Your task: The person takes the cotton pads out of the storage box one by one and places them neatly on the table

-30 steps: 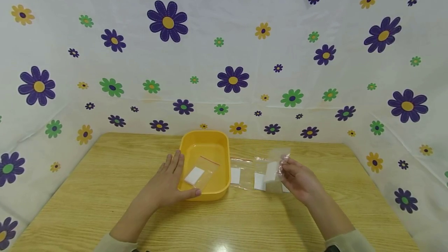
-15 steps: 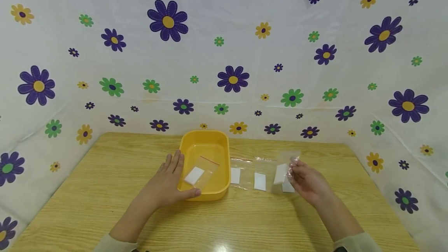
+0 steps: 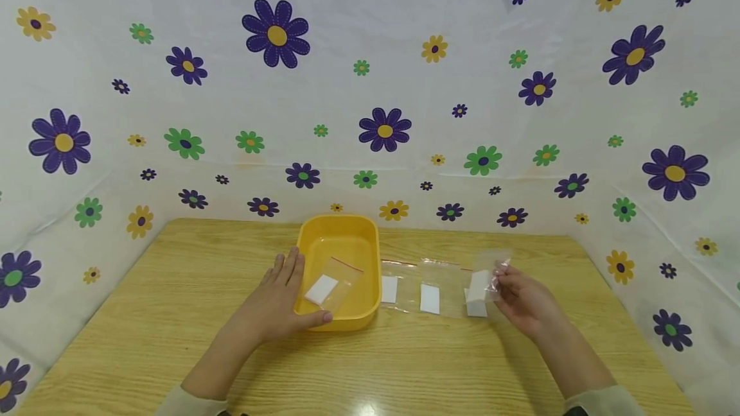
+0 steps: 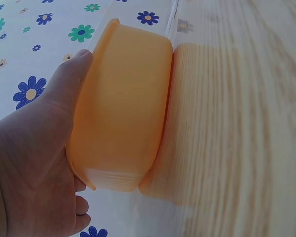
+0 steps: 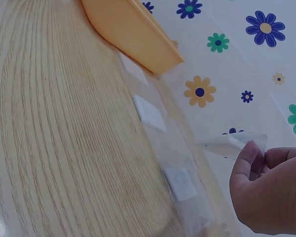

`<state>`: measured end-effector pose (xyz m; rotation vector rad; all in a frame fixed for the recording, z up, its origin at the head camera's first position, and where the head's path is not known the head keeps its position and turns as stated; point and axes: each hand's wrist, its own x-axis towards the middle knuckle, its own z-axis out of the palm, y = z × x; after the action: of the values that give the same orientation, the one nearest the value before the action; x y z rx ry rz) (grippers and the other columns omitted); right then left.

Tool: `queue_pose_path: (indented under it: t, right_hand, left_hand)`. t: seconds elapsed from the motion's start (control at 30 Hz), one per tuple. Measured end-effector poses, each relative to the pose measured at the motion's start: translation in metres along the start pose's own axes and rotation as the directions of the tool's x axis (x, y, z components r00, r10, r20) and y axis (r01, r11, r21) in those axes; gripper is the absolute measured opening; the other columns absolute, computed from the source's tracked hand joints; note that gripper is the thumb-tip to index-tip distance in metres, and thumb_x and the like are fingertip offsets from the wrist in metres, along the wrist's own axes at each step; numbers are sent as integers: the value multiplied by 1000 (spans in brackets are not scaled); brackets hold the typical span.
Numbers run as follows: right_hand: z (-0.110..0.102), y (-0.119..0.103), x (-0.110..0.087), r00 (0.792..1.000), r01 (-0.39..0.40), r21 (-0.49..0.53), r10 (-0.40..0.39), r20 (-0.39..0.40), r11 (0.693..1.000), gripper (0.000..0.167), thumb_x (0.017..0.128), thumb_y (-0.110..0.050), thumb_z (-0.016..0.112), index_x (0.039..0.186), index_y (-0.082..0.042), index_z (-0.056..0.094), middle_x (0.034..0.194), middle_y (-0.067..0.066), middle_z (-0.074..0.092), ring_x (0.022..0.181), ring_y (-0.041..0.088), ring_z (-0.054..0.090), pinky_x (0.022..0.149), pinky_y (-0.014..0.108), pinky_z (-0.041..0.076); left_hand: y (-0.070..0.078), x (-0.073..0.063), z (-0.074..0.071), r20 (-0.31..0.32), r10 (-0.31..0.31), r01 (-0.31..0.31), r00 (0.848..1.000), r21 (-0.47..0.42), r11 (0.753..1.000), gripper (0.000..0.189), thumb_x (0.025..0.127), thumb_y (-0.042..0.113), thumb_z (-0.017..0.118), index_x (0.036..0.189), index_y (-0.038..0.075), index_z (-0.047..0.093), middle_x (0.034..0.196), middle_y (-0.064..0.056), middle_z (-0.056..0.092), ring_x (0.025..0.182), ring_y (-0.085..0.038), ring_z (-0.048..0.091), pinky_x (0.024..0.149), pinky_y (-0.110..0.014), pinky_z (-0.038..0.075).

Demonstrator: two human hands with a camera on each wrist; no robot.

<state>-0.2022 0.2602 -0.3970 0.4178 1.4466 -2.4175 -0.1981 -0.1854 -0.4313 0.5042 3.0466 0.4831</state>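
My left hand (image 3: 272, 310) rests at the left side of a yellow plastic tray (image 3: 347, 325), its fingers straight along the rim and the thumb over the front corner. Inside the tray lies a clear zip bag (image 3: 321, 289) with a white rectangle in it. My right hand (image 3: 532, 307) pinches the edge of another clear zip bag (image 3: 478, 284) with a white piece inside, held up over the table. In the right wrist view, thumb and fingertips meet on this raised bag (image 5: 227, 145). The left wrist view shows the tray's outer wall (image 4: 123, 103) beside the hand.
To the right of the tray, similar zip bags lie in a row: one (image 3: 390, 289) by the tray, one (image 3: 430, 299) in the middle, one (image 3: 476, 308) partly behind the held bag. A white flowered cloth (image 3: 451, 146) hangs behind the wooden table (image 3: 358, 371).
My right hand has moved to the right with the raised zip bag, from over the middle bag to over the rightmost one. The left hand and tray stay put.
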Motion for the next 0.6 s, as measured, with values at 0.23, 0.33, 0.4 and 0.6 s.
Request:
queue_pose_path:
  t: [0.23, 0.33, 0.4, 0.6]
  right_hand:
    - [-10, -3, 0, 1000, -18, 23, 19, -22, 1000, 37, 105, -4, 43, 93, -23, 72, 96, -6, 61, 89, 4, 57, 85, 15, 51]
    - [-14, -4, 0, 999, -24, 27, 25, -25, 999, 37, 105, -3, 43, 93, -22, 72, 95, -6, 61, 88, 4, 57, 83, 15, 52]
    - [-17, -6, 0, 999, -25, 26, 26, -26, 999, 38, 105, -3, 42, 92, -23, 73, 95, -6, 61, 87, 4, 57, 83, 15, 52]
    - [-25, -7, 1, 1000, -22, -8, 21, -21, 1000, 42, 105, -4, 40, 90, -25, 73, 94, -8, 61, 87, 3, 57, 82, 15, 52]
  left_hand:
    - [0, 0, -1, 3, 3, -3, 1000, -3, 1000, 125, 79, 83, 55, 157, -5, 10, 166, -21, 0, 152, -45, 2, 122, -57, 14]
    - [1, 0, -2, 5, 1, -1, 1000, -2, 1000, 125, 79, 83, 54, 157, -5, 11, 166, -21, 0, 151, -45, 2, 122, -57, 14]
    - [1, 0, -2, 7, 1, -1, 1000, 0, 1000, 126, 79, 84, 53, 157, -5, 11, 166, -22, 0, 151, -45, 2, 122, -57, 14]
    - [2, -1, -3, 4, 5, -5, 1000, 5, 1000, 126, 79, 85, 52, 157, -5, 11, 166, -22, 0, 151, -45, 3, 121, -57, 15]
